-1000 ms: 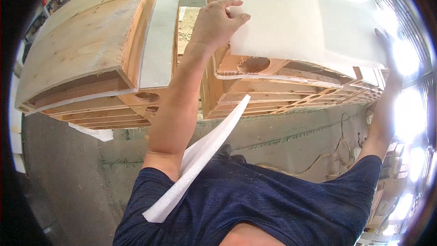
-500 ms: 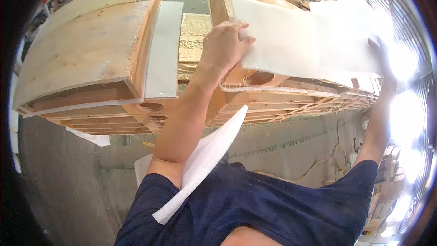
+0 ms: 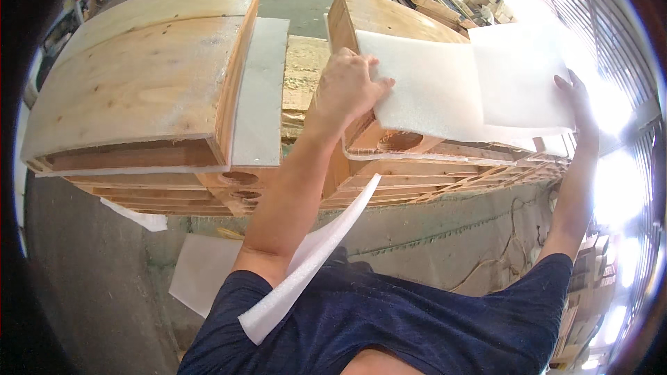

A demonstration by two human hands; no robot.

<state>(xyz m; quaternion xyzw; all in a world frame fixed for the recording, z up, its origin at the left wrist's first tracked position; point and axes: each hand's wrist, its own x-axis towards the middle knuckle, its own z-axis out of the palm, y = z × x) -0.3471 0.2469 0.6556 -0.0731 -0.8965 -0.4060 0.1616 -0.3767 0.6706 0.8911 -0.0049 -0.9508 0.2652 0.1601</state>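
A white foam sheet [image 3: 420, 83] lies over the curved top of the right-hand wooden frame [image 3: 406, 15]. Its right part [image 3: 521, 80] looks like a second layer or a fold; I cannot tell which. My left hand [image 3: 351, 83] has its fingers curled and thumb on the sheet's left edge, beside the frame's side panel. At the far right edge of the foam, my right hand [image 3: 575, 101] grips with the thumb on top; bright light washes out part of it. Another strip of white foam [image 3: 313, 260] is tucked under my left arm.
A similar wooden frame [image 3: 149, 69] with a plywood top stands at left, with white foam [image 3: 260, 90] beside it. Both rest on slatted frames [image 3: 153, 194]. More foam [image 3: 198, 271] shows below my left arm. Stacked panels [image 3: 417, 0] lie behind; a cord [image 3: 486, 262] trails across the floor.
The view has shifted, so the frames sit slightly lower. The foam's left edge has slid down the frame, baring more of the wooden top behind it. Both hands still hold on.
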